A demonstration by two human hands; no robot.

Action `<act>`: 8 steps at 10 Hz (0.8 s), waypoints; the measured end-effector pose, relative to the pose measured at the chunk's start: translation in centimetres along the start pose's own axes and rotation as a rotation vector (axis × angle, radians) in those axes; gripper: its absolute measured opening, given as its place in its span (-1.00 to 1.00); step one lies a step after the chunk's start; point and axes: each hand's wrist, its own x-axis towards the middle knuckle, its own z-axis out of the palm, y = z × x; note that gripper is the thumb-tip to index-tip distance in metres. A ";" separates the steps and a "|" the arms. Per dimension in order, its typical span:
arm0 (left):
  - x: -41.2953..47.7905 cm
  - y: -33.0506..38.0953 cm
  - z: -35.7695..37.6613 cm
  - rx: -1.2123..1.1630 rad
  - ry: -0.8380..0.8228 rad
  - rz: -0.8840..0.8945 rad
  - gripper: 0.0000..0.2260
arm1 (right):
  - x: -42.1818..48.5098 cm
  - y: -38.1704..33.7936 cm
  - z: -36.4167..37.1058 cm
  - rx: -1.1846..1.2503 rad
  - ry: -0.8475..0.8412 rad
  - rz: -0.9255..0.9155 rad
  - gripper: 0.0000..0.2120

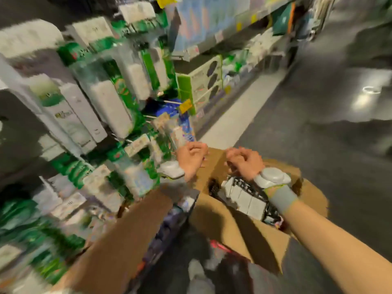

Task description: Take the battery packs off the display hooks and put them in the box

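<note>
The view is heavily blurred. Battery packs (110, 102) in white and green blister cards hang in rows on display hooks at the left. An open cardboard box (224, 221) sits below my hands, with several white and black packs (244, 197) lying inside. My left hand (192, 160) is at the box's far left corner. Its curled fingers meet the lower edge of a clear pack with a blue card (182, 130) that hangs from a low hook. My right hand (245, 163) hovers over the box's opening with its fingers curled, and nothing shows in it.
More shelves with green and white boxed goods (203, 81) run along the aisle at the back. Yellow price tags (185, 106) stick out from the hooks. A dark shop floor (318, 134) stretches to the right. Both wrists wear grey bands.
</note>
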 end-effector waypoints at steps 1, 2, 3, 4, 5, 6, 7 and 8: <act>-3.0 -5.7 5.5 -0.045 -0.054 -0.199 -0.80 | -3.2 8.2 -3.8 -0.007 0.120 0.139 -0.92; -4.4 -10.8 7.6 0.037 0.069 -0.107 -0.85 | -4.2 13.5 -5.2 0.010 0.152 0.286 -0.94; -4.7 -12.6 8.9 0.257 -0.186 -0.193 -0.89 | -5.3 16.2 -6.4 0.029 0.213 0.349 -0.86; -3.8 -14.7 11.4 0.342 -0.202 -0.196 -0.88 | -6.4 18.0 -7.8 0.126 0.276 0.475 -0.89; -2.4 -16.6 12.0 0.372 -0.228 -0.239 -0.92 | -5.3 19.1 -8.0 0.201 0.284 0.535 -0.82; 0.4 -18.6 12.5 0.436 -0.341 -0.268 -0.91 | -2.9 21.1 -7.9 0.203 0.290 0.610 -0.92; 4.6 -20.9 12.9 0.452 -0.426 -0.325 -0.94 | 0.2 23.8 -7.3 0.197 0.326 0.689 -0.91; 7.4 -22.7 13.4 0.464 -0.479 -0.383 -0.95 | 2.5 25.3 -6.9 0.201 0.347 0.763 -0.92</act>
